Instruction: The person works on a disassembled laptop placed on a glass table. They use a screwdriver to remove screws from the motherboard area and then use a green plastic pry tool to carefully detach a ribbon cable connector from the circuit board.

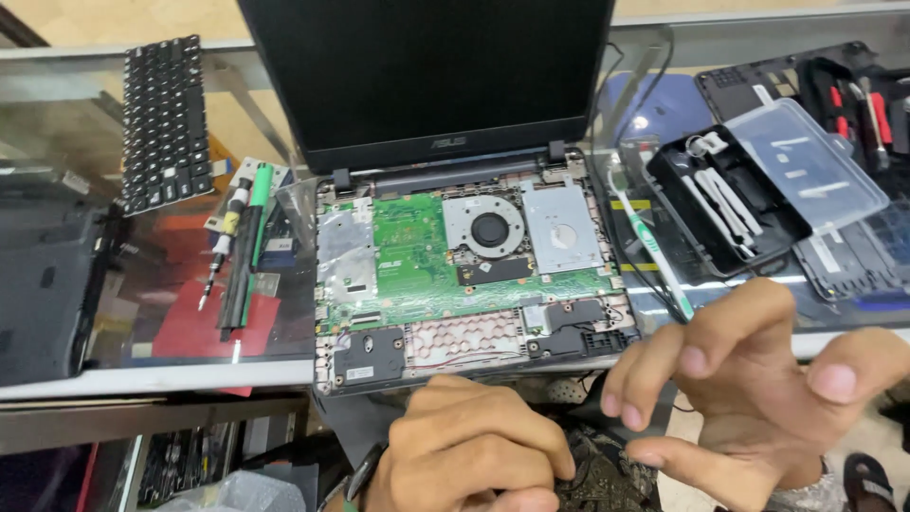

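The opened laptop (464,265) lies on the glass counter (142,313), its green board (412,256) and fan (488,228) bare. Below its front edge, the left hand (469,455) is curled shut; whether it holds anything is unclear. The right hand (758,389) hovers open and empty, near a toothbrush (654,246).

Bright, even light (glass glare); blurred hands

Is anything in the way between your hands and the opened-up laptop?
Nothing visible. The left hand and right hand hang at the counter's front edge, just short of the opened laptop. The toothbrush lies off to its right side.
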